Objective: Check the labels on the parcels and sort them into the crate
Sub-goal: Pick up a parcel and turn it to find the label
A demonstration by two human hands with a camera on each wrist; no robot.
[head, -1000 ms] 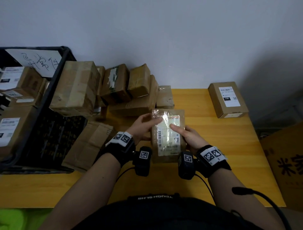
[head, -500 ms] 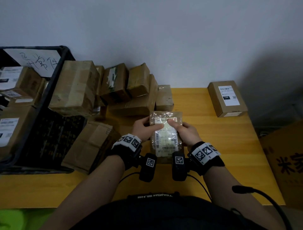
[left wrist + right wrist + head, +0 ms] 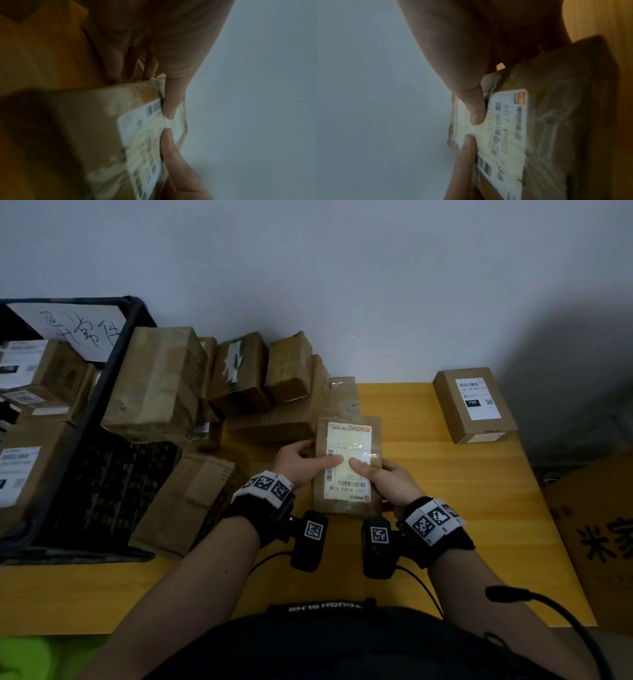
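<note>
A flat brown parcel point(image 3: 347, 463) with a white label point(image 3: 349, 446) is held above the yellow table point(image 3: 462, 494), label side up toward me. My left hand point(image 3: 298, 458) grips its left edge and my right hand point(image 3: 387, 479) its right edge, both thumbs pressing on the label. The left wrist view shows the parcel point(image 3: 102, 121) with both thumbs meeting on the label. In the right wrist view the label point(image 3: 508, 135) shows barcodes and printed codes. The black crate point(image 3: 113, 378) stands at the left, holding several labelled boxes.
A pile of brown parcels point(image 3: 239, 378) lies at the back between the crate and my hands. A flat parcel point(image 3: 185, 505) leans on the crate's side. One labelled box point(image 3: 474, 405) sits at the back right. A large carton point(image 3: 599, 529) stands beyond the table's right edge.
The parcel tipped away half a second ago and has tilted back, so its label now faces me in full. Both hands have kept their hold and moved slightly away from me.
</note>
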